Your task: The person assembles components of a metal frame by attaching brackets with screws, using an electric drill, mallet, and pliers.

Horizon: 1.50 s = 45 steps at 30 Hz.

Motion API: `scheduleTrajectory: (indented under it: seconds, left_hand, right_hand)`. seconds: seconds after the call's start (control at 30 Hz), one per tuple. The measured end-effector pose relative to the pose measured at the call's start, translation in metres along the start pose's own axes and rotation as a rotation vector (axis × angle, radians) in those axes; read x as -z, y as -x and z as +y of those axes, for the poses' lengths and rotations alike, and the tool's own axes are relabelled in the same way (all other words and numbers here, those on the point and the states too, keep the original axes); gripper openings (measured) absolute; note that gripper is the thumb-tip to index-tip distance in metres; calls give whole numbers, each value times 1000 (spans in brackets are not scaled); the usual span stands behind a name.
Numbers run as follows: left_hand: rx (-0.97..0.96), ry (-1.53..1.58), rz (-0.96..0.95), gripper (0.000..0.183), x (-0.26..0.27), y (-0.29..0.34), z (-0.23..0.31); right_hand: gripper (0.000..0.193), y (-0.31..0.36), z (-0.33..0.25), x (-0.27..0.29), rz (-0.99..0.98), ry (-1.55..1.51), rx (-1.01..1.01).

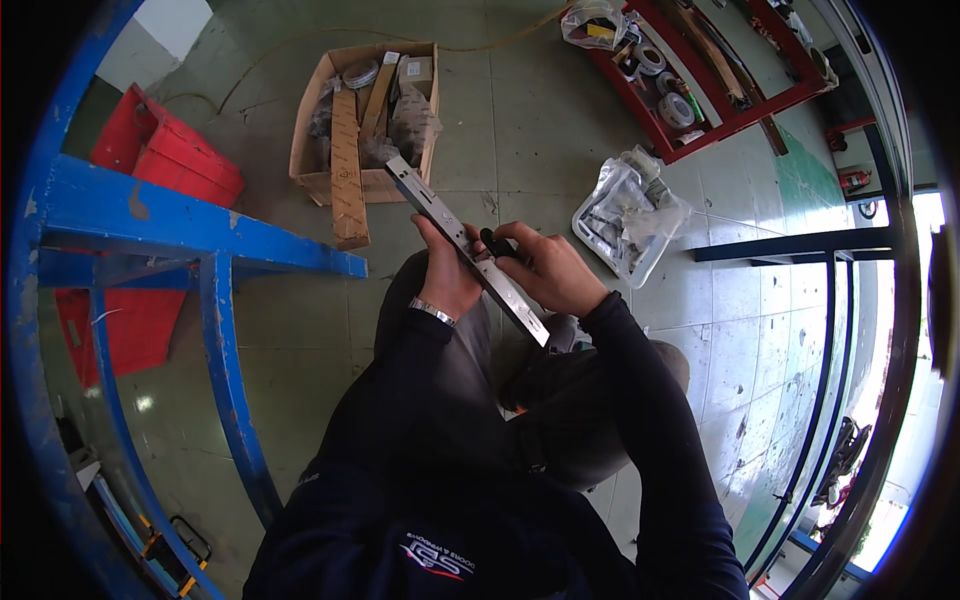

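Note:
A long, narrow metal strip (512,303) with slots and holes lies slantwise above my lap, its upper end towards the cardboard box. My left hand (446,274) is closed around its middle from the left side. On the other side, the fingers of my right hand (556,272) are bent around a small black piece (489,240) with a rounded end, pressed close to the strip's face. What kind of piece it is cannot be made out, and its lower part is hidden by my fingers.
Ahead stands an open cardboard box (300,150) with long cartons and plastic-wrapped parts. A white tray (640,270) with clear bags lies to the right. Beyond it is a red rack (690,148) with tape rolls. Blue metal frames (232,370) and red bins (190,160) stand left.

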<state>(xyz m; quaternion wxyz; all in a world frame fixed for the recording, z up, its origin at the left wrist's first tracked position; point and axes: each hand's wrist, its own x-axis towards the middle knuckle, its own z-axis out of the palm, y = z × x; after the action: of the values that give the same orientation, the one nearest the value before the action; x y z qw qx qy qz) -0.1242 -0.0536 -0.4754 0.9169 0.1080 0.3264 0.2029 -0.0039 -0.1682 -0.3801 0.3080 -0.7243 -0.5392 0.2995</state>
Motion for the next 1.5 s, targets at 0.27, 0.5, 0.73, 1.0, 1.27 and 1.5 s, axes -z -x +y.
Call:
scheduleTrajectory:
  seconds: [0.27, 0.5, 0.73, 1.0, 1.27, 1.5]
  left_hand:
    - [24, -17, 6, 86, -5, 5, 0]
    - [6, -33, 18, 86, -7, 4, 0]
    - [4, -31, 10, 86, -6, 3, -1]
    - [28, -24, -4, 86, -4, 2, -2]
    - [41, 29, -107, 83, 4, -3, -3]
    - [17, 17, -47, 83, 0, -2, -3]
  right_hand:
    - [30, -1, -3, -2, 7, 25, -51]
    - [28, -1, 3, -4, 33, 53, -112]
    - [26, 0, 4, 1, 49, 37, -72]
    - [27, -2, 4, 3, 35, 48, -87]
    - [30, -6, 1, 10, 107, -86, -248]
    - [30, -7, 8, 5, 86, -180, -291]
